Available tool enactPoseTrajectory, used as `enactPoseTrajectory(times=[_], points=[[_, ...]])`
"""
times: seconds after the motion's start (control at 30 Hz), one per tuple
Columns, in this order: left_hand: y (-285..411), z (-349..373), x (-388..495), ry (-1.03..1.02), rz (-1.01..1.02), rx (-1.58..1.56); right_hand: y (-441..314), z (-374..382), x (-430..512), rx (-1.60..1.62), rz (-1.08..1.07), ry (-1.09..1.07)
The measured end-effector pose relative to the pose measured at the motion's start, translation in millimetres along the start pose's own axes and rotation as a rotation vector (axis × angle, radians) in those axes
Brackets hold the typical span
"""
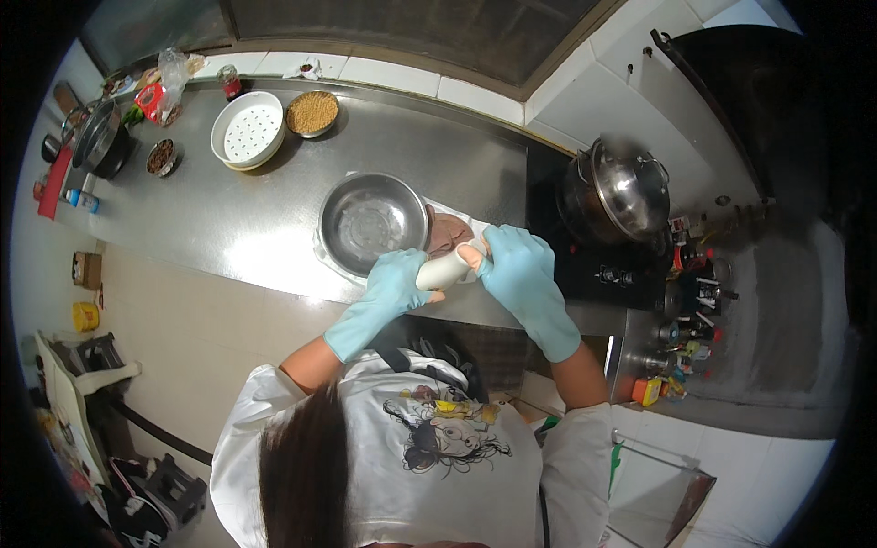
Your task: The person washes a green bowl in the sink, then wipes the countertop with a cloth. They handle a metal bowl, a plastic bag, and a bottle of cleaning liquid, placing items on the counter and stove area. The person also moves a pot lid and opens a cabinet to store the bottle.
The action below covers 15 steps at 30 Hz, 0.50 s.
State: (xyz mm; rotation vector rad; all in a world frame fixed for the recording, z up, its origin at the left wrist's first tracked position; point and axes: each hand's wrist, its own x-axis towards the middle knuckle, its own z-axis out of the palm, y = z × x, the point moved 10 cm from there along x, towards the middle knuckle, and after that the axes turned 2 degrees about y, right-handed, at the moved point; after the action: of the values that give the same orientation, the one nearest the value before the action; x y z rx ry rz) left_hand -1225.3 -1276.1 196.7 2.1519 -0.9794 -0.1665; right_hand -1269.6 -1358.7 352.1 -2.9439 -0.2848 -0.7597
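My left hand [395, 282] and my right hand [522, 272], both in light blue rubber gloves with orange-toned fingertips, grip a smooth off-white cylindrical object [445, 270] from its two ends. It is held tilted at the counter's front edge; whether it is a container or a food item I cannot tell. Just beyond my left hand stands a wide stainless steel basin [373, 222] with a wet-looking bottom. Beside the basin lies a folded brownish-pink piece [449, 231], cloth or meat, on a white sheet [477, 225]. My hands partly cover this sheet.
A steel pot with its lid [625, 188] stands on the black cooktop [548, 185] at right. Farther back on the steel counter [185, 219] are a white perforated basket [252, 130], a bowl of yellow beans [312, 113] and a small bowl of dark pieces [162, 157]. Several bottles [692, 257] line the right side.
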Motion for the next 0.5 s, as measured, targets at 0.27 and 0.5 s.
enactPoseTrajectory(times=[0.27, 0.5], points=[[12.6, 9.8, -7.8, 0.024, 0.052, 0.003, 6.1, 11.8, -14.2, 0.211, -0.131, -0.204], [18.0, 10.8, -11.3, -0.055, 0.129, -0.015, -0.2, 16.6, -23.7, 0.496, -0.198, -0.465]])
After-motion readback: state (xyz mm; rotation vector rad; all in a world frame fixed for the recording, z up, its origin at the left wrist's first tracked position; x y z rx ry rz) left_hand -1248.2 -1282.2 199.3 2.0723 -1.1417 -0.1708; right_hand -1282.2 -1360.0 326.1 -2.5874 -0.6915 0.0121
